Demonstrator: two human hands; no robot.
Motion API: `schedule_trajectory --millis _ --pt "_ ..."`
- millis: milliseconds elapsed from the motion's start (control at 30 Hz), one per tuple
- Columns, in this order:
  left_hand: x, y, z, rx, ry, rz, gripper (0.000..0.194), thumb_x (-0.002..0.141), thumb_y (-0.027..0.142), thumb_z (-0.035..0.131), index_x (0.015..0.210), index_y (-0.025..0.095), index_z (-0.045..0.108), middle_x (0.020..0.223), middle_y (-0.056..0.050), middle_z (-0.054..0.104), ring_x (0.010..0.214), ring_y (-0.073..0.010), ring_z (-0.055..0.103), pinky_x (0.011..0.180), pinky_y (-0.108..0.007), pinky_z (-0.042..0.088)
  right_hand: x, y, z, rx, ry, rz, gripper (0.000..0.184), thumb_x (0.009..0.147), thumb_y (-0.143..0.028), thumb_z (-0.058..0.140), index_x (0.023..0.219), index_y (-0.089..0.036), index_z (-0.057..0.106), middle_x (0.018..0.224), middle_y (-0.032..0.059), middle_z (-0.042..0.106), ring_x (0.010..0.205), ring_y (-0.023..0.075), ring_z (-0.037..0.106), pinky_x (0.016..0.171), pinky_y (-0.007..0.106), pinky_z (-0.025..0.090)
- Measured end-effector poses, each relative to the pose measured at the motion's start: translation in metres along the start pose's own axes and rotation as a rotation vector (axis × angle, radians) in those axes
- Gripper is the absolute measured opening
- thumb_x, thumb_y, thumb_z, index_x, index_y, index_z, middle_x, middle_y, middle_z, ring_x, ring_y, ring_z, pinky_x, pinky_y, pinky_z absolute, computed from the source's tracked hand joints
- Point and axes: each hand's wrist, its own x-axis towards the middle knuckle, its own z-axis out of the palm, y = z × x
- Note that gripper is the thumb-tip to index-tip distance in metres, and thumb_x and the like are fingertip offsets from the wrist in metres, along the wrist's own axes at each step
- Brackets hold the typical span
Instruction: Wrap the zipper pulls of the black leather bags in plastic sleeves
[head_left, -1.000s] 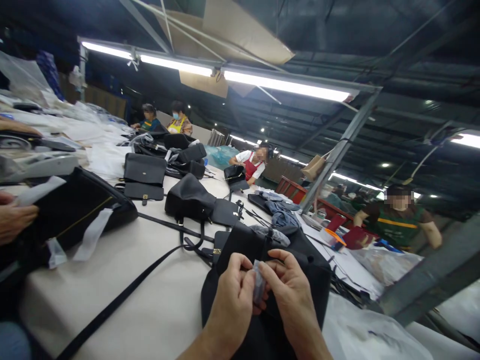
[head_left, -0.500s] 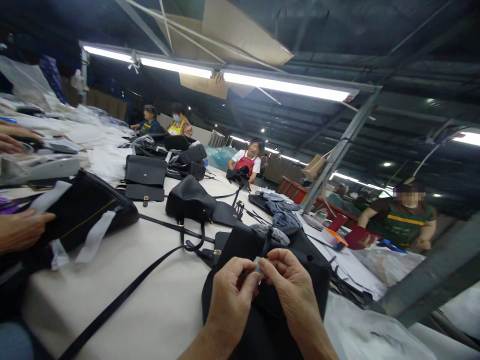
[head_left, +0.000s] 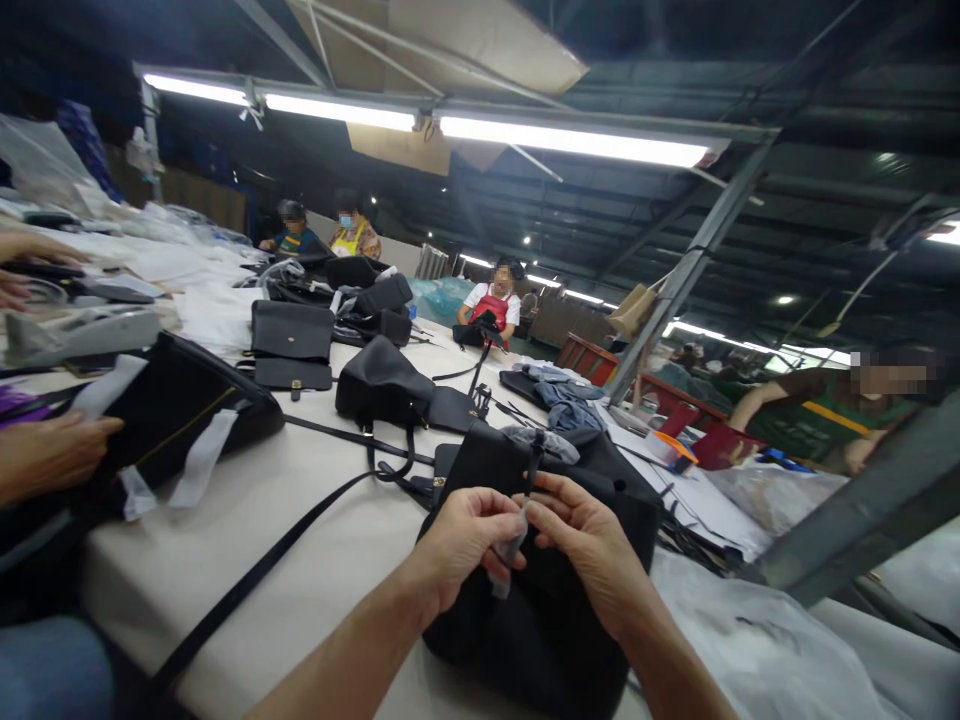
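A black bag (head_left: 536,635) stands in front of me on the pale table, with a narrow black strap (head_left: 535,468) at its top. My left hand (head_left: 476,535) pinches a translucent wrapping strip (head_left: 511,548), whose loose end hangs below the fingers. Close against it, my right hand (head_left: 581,525) has thumb and fingertips closed on the strip's upper part, by the lower end of the strap. The exact grip of the right fingertips is partly hidden. Grey wrapping (head_left: 551,445) lies around the bag's handle.
Left of me, another person's hand (head_left: 64,455) holds a black bag (head_left: 202,410) with white strips. Further black bags (head_left: 382,380) and a long strap (head_left: 277,550) lie across the table. Clear plastic (head_left: 750,640) and a slanted metal post (head_left: 862,530) are at the right.
My left hand has shifted slightly left and down, and more of the translucent strip now hangs out. The right hand stays by the strap. The co-worker at the right leans further over.
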Motion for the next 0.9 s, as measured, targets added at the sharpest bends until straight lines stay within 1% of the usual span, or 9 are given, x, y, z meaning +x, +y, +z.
schedule_trajectory --millis 67,133,233,300,367,467,633,767,900 --pt "-0.001 -0.001 0.003 0.042 0.035 0.027 0.029 0.062 0.037 0.073 0.074 0.014 0.059 0.068 -0.002 0.063 0.053 -0.0121 0.060 0.040 -0.019 0.040 0.001 -0.003 -0.002 -0.026 0.015 -0.016 0.052 0.066 -0.043 0.082 0.107 -0.017 0.064 0.084 0.0053 0.075 0.074 0.0181 0.066 0.059 0.025 0.047" --pt "-0.001 -0.004 0.005 0.101 0.094 0.068 0.027 0.066 0.037 0.071 0.073 0.015 0.057 0.067 -0.001 0.062 0.054 -0.0118 0.060 0.042 -0.019 0.041 0.001 -0.005 -0.001 -0.063 0.052 -0.024 0.054 0.064 -0.043 0.082 0.106 -0.016 0.063 0.076 0.0041 0.075 0.068 0.0175 0.065 0.058 0.026 0.047" --pt "0.000 -0.010 0.008 0.183 0.185 0.170 0.022 0.071 0.035 0.068 0.072 0.017 0.054 0.060 0.002 0.059 0.052 -0.0108 0.057 0.045 -0.019 0.040 0.002 -0.007 0.003 -0.137 0.113 -0.043 0.055 0.064 -0.043 0.081 0.106 -0.014 0.061 0.067 0.0017 0.073 0.062 0.0168 0.063 0.058 0.027 0.047" --pt "0.000 -0.013 0.009 0.215 0.213 0.240 0.019 0.073 0.033 0.066 0.071 0.018 0.054 0.057 0.003 0.057 0.051 -0.0104 0.055 0.046 -0.019 0.040 0.001 -0.008 0.005 -0.136 0.115 -0.068 0.054 0.065 -0.042 0.080 0.107 -0.014 0.059 0.066 0.0004 0.072 0.062 0.0162 0.062 0.059 0.027 0.047" --pt "-0.001 -0.013 0.010 0.229 0.215 0.278 0.016 0.075 0.031 0.064 0.071 0.018 0.055 0.057 0.003 0.057 0.052 -0.0104 0.054 0.047 -0.019 0.040 0.001 -0.009 0.006 -0.091 0.091 -0.081 0.054 0.064 -0.041 0.081 0.106 -0.015 0.058 0.067 -0.0006 0.072 0.061 0.0153 0.062 0.060 0.027 0.047" --pt "-0.004 -0.012 0.012 0.213 0.206 0.261 0.013 0.075 0.030 0.063 0.073 0.018 0.056 0.060 0.003 0.058 0.055 -0.0117 0.057 0.048 -0.020 0.041 0.000 -0.011 0.005 -0.045 0.065 -0.081 0.054 0.063 -0.039 0.082 0.106 -0.016 0.058 0.068 -0.0018 0.072 0.061 0.0141 0.062 0.060 0.026 0.047" --pt "-0.004 -0.010 0.012 0.130 0.204 0.209 0.018 0.073 0.034 0.064 0.072 0.018 0.057 0.060 0.002 0.059 0.054 -0.0121 0.058 0.046 -0.019 0.039 0.002 -0.008 0.001 -0.042 0.039 -0.109 0.048 0.066 -0.039 0.080 0.104 -0.018 0.059 0.072 -0.0008 0.073 0.064 0.0162 0.064 0.063 0.028 0.048" --pt "0.000 -0.006 0.008 0.159 0.171 0.214 0.017 0.071 0.031 0.066 0.066 0.016 0.060 0.056 0.003 0.055 0.050 -0.0095 0.050 0.047 -0.020 0.036 0.003 -0.007 -0.001 -0.047 0.026 -0.107 0.050 0.066 -0.039 0.081 0.106 -0.018 0.059 0.073 -0.0015 0.073 0.066 0.0155 0.064 0.066 0.028 0.046" --pt "0.005 0.001 0.004 0.193 0.149 0.202 0.014 0.066 0.023 0.071 0.058 0.015 0.061 0.056 0.004 0.052 0.052 -0.0077 0.043 0.050 -0.021 0.031 0.004 -0.008 -0.002 -0.061 0.039 -0.109 0.054 0.063 -0.042 0.082 0.106 -0.017 0.060 0.072 -0.0012 0.073 0.066 0.0161 0.064 0.067 0.029 0.046"
